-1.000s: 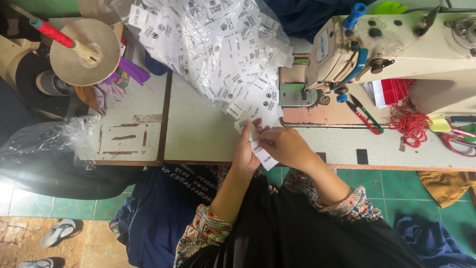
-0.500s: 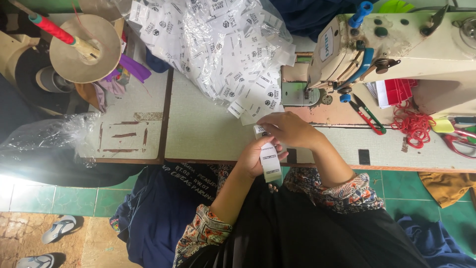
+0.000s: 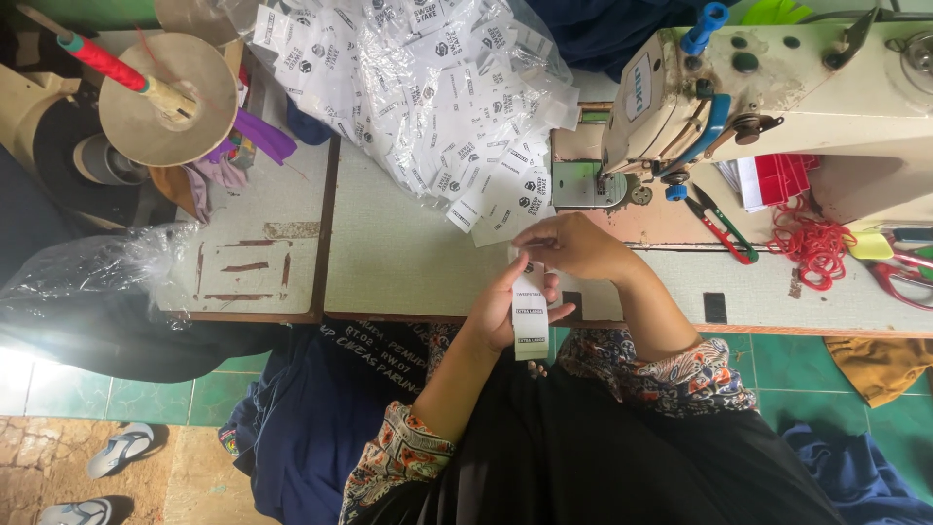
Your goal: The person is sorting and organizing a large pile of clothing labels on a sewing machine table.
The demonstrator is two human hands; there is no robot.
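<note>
1. Fingers (image 3: 533, 275) of the left hand (image 3: 510, 311) are closed around a strip of white labels (image 3: 530, 326); the strip lies against the palm and its lower end hangs past the tabletop edge, over the lap.
2. Fingers of the right hand (image 3: 573, 245) are curled inward and pinch the top of the same strip, just above the left hand. Both hands touch each other at the strip.
3. Position of the strip: at the near edge of the tabletop (image 3: 408, 258), just in front of the sewing machine (image 3: 777, 97) and below the bag of labels.
4. Both forearms extend back toward the body; patterned sleeve cuffs (image 3: 700, 374) show at the elbows over dark clothing.
5. Clear plastic bag (image 3: 428, 97), filled with loose white labels, lies on the tabletop just beyond the hands; a few labels spill from its lower corner close to the right hand.
6. Right of the hands, beside the machine base: red-handled snips (image 3: 719, 228), a tangle of red thread (image 3: 812, 243), and a stack of red and white tags (image 3: 773, 180).
7. Left side of the tabletop: a red thread spool on a round stand (image 3: 165, 97), with purple cloth scraps (image 3: 253, 136) beside it.
8. Navy blue fabric (image 3: 321, 418) hangs below the tabletop edge, left of the lap. Sandals (image 3: 121, 447) lie on the floor at far left.
</note>
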